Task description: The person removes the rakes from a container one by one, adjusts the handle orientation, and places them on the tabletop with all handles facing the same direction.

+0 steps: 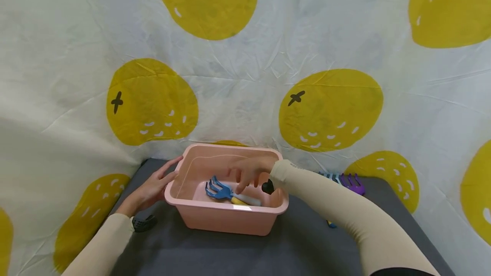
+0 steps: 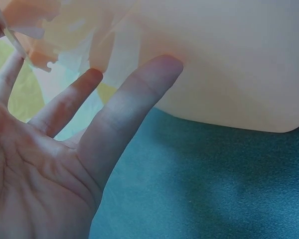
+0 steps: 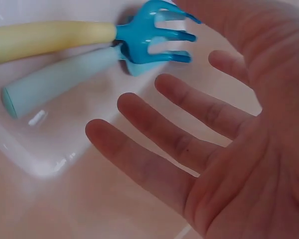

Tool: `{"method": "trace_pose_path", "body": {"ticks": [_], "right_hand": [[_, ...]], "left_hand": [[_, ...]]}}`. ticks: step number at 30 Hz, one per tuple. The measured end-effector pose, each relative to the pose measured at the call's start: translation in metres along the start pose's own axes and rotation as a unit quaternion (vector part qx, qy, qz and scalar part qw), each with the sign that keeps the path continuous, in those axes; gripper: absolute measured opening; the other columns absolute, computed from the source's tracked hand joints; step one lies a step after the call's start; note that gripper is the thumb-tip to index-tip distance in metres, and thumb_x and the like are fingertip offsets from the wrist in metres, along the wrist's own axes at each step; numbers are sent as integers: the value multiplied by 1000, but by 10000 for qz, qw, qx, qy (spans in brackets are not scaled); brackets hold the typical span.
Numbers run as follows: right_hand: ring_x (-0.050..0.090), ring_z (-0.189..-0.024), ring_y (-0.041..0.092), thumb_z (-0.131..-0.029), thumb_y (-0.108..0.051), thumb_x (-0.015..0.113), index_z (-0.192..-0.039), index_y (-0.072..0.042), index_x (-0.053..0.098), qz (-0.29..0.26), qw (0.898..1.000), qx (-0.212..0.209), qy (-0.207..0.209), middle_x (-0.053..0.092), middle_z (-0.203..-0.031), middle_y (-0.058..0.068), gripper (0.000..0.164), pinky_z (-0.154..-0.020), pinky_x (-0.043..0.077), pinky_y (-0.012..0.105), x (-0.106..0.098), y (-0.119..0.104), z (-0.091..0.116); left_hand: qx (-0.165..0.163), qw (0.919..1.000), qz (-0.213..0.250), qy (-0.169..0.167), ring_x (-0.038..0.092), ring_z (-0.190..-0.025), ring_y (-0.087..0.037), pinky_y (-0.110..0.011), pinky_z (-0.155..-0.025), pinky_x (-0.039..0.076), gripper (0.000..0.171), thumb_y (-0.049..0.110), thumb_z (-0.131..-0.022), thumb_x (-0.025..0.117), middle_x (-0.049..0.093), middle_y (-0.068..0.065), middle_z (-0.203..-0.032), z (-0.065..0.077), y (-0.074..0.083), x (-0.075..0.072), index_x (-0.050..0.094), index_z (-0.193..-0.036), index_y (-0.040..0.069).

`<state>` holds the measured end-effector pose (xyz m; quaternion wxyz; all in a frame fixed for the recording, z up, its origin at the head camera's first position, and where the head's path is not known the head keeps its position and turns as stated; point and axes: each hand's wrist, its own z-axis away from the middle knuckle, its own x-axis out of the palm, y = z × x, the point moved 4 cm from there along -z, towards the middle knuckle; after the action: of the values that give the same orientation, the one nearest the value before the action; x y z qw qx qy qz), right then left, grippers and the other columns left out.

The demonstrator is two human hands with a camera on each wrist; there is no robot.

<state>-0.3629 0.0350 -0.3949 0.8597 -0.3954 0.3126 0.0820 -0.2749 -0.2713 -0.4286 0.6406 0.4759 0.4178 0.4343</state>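
Observation:
A pink plastic basin point(image 1: 226, 218) stands upright on the dark cloth. My left hand point(image 1: 151, 188) touches the basin's left side with fingers spread and fairly straight, as the left wrist view also shows. Inside the basin lies a blue hand rake point(image 3: 144, 32) with a yellow handle. It rests across a second tool with a pale blue handle point(image 3: 62, 82), whose head is mostly hidden. My right hand point(image 1: 251, 169) reaches down into the basin above both tools. Its fingers point(image 3: 139, 159) are extended and apart, holding nothing.
Right of the basin, partly behind my right forearm, lie a purple rake point(image 1: 353, 184) and a light blue rake point(image 1: 330, 176). A small blue and yellow handle end point(image 1: 331, 224) shows below the forearm. A white fabric backdrop point(image 1: 238, 110) with yellow fruit shapes hangs close behind the table.

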Motion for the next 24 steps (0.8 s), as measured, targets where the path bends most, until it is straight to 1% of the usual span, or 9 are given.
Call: {"method": "trace_pose_path", "body": {"ticks": [3,4,7,9,13,17,21,23,24], "right_hand": [[64,-104,28,-81,-40,88,-137,-24,54,-6,9993,336,-181,64,-118,3,68,-86,59,53,7,7,-11],[64,-104,28,-81,-38,88,-139,-23,54,54,9989,399,-250,64,-116,3,69,-85,60,52,9,8,-14],[65,-103,32,-84,-32,87,-142,-20,49,131,9974,494,-516,64,-114,7,71,-82,60,52,17,10,-23],[67,-99,33,-84,-28,87,-140,-19,48,93,9965,529,-639,64,-112,10,68,-81,61,53,23,11,-27],[72,-88,28,-87,-26,85,-135,-18,49,135,9947,599,-824,67,-107,9,60,-78,62,48,34,14,-29],[73,-82,24,-86,-25,84,-129,-19,51,266,9936,688,-856,68,-103,3,55,-74,62,41,42,17,-30],[73,-79,22,-87,-21,82,-123,-18,54,801,9920,585,-782,66,-100,1,46,-72,62,39,48,11,-34],[72,-77,22,-86,-16,81,-119,-16,56,866,9921,577,-705,65,-98,3,42,-70,62,39,51,10,-38],[72,-75,22,-85,-14,81,-116,-17,57,1006,9912,550,-660,64,-96,2,40,-69,62,38,53,11,-41]], "left_hand": [[-5,10000,37,-7,69,-106,-44,-58,-79,60,69,41,-106,56,26,-27,-162,0,0,-1,18,-164,40],[-1,10000,49,-6,69,-105,-44,-58,-79,60,68,41,-106,56,27,-27,-162,0,0,-1,19,-164,40],[22,10000,54,-9,71,-102,-44,-57,-78,60,68,41,-107,55,30,-29,-160,0,-1,-1,19,-164,41],[29,10000,70,-28,71,-102,-46,-58,-78,60,67,40,-107,55,30,-29,-160,0,-1,-1,19,-164,41],[12,10000,71,-37,69,-102,-50,-58,-76,60,67,40,-107,55,30,-29,-160,0,-1,-1,19,-163,41],[3,10000,72,1,68,-102,-52,-58,-76,60,67,41,-107,55,30,-29,-160,-1,0,-1,20,-163,41],[9,9999,115,9,67,-104,-53,-59,-75,60,65,39,-107,55,30,-28,-160,-1,-1,0,21,-163,41],[29,9999,141,-7,67,-105,-53,-59,-75,60,65,38,-108,54,31,-29,-159,0,-1,0,21,-163,40],[40,9999,150,-19,66,-105,-54,-59,-75,60,65,37,-108,54,31,-29,-159,0,-2,1,21,-163,40]]}}
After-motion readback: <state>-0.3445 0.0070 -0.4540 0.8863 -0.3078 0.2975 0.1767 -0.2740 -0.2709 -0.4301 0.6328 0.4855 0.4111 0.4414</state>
